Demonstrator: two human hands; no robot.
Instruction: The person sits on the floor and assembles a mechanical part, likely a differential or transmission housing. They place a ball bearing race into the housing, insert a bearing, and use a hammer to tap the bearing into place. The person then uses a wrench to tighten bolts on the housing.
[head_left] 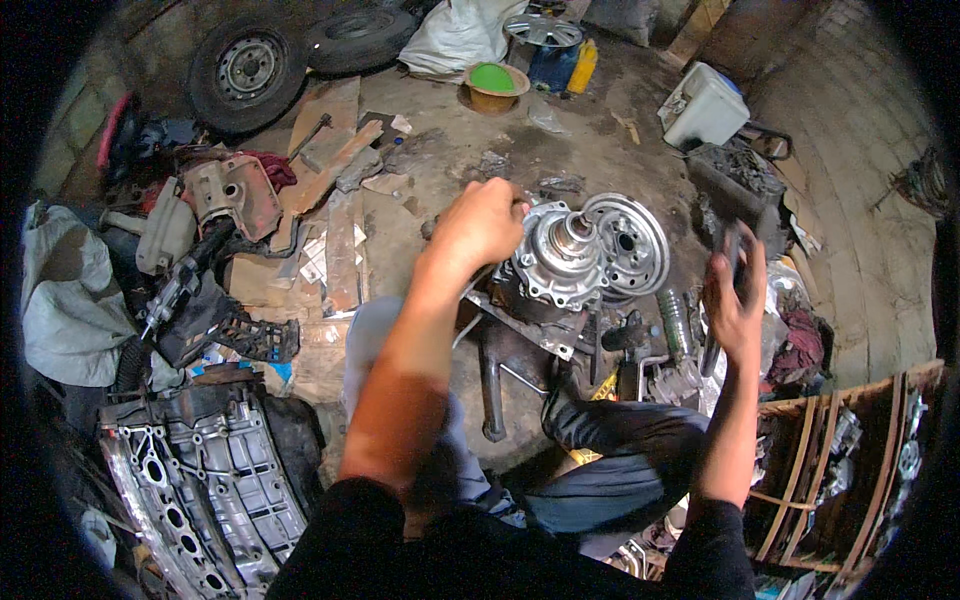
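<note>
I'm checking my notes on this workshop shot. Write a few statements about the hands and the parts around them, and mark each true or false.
1. The left hand rests on the silver metal hub assembly. True.
2. The right hand is empty. False: its grip is closed around a dark tool.
3. A wheel with a tyre lies on the floor at the upper left. True.
4. The white plastic container sits on the person's lap. False: it stands on the floor at the upper right.
5. A grey engine casting lies at the lower left. True.
</note>
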